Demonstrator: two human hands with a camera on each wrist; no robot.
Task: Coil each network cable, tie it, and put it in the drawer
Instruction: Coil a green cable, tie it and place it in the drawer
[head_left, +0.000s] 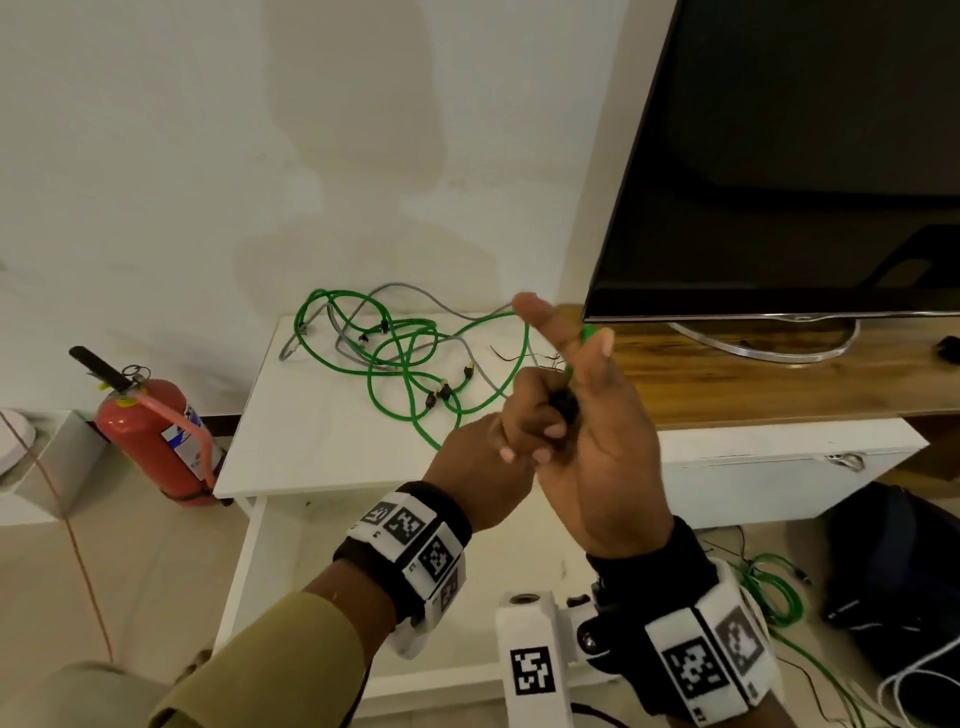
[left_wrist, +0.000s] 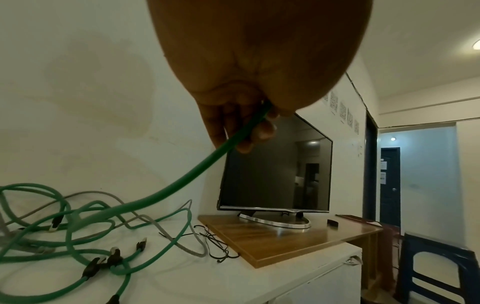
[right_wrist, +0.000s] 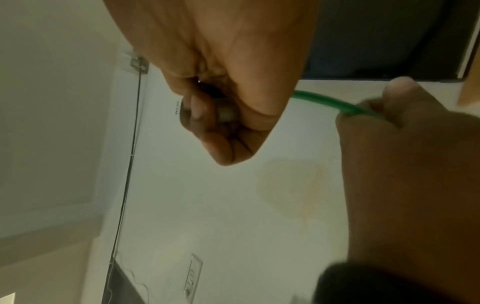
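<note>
Several green network cables (head_left: 395, 364) and a grey cable (head_left: 405, 288) lie tangled on the white cabinet top (head_left: 311, 426). Both hands are raised in front of it on one green cable (left_wrist: 182, 181). My right hand (head_left: 597, 457) shows its palm, with index finger and thumb stretched up. Its other fingers curl round the cable's black connector (head_left: 563, 402), and the cable passes between thumb and index. Behind it, my left hand (head_left: 478, 462) grips the same cable (right_wrist: 324, 101), which then drops to the pile. An open white drawer (head_left: 249, 561) is below my wrists.
A television (head_left: 779, 156) stands on a wooden board (head_left: 727, 379) at the right. Thin black ties (left_wrist: 215, 244) lie by the board's edge. A red fire extinguisher (head_left: 150, 431) stands at the left. On the floor at the right are a black bag (head_left: 893, 571) and more green cable (head_left: 774, 592).
</note>
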